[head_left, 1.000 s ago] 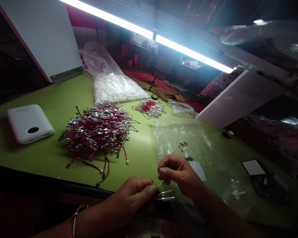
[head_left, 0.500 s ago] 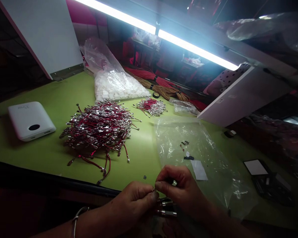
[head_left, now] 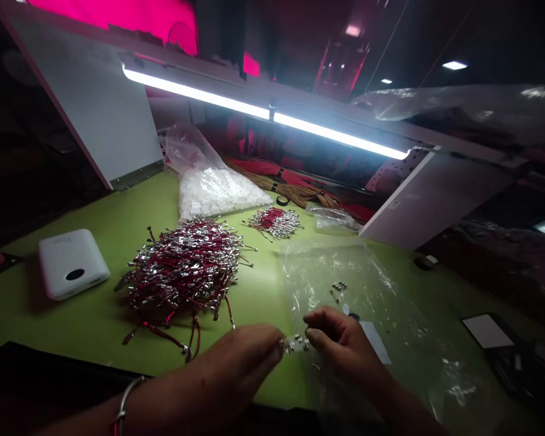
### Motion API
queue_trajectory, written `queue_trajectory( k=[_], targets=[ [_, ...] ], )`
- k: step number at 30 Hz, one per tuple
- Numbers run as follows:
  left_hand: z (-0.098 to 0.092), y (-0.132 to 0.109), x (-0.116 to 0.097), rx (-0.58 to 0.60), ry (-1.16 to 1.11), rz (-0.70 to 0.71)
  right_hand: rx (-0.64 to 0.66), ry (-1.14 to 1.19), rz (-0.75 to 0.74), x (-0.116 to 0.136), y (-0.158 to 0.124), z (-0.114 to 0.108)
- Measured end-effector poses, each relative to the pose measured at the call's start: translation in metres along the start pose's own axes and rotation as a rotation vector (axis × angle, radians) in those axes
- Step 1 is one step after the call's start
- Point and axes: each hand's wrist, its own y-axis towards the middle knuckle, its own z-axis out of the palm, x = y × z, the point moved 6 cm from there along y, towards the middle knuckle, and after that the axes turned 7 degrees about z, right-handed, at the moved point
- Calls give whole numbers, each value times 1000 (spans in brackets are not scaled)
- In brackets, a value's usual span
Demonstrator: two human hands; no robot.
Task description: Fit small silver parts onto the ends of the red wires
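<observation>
you have the shiny metal bits (head_left: pixel 298 339) right in the gap between your hands, above the green counter (head_left: pixel 258 290). the fingers of your left hand (head_left: pixel 243 357) are pinched together, and the bits poke out of that pinch. the fingers of your right hand (head_left: pixel 343 342) are curled, with just a little gap at the tips. they come right up to the other end of the bits, but it is too blurry to tell if they grip one or just sit near.

the bits look light and hard. they are likely smooth and a bit slippery, and thin metal might bend if you squeeze too much. it's best to hold each one by its sides, softly, with just the tips.

just past your right fingers, some tiny loose pieces (head_left: pixel 339 286) lie on clear plastic (head_left: pixel 318 260). farther out and to the left of your left fingers is a big pile of red wires (head_left: pixel 186 260) with shiny ends. past both hands sits a small wire pile (head_left: pixel 275 222), and behind that, to its left, a bag of white parts (head_left: pixel 222 191).
</observation>
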Motion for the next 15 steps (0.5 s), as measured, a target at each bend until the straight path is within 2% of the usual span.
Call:
queue_trajectory(
  k=[4, 8, 11, 15],
  targets=[
    [-57, 53, 4, -37, 515, 195, -92, -231, 18, -14, 7, -8],
    [-110, 126, 34, -69, 645, 183, -171, -333, -52, -14, 9, -4],
    [-137, 173, 55, -74, 721, 152, -171, -370, -62, -16, 13, -3],
    [-157, 221, 77, -66, 796, 111, -176, -412, -116, -24, 19, -5]
  ],
)
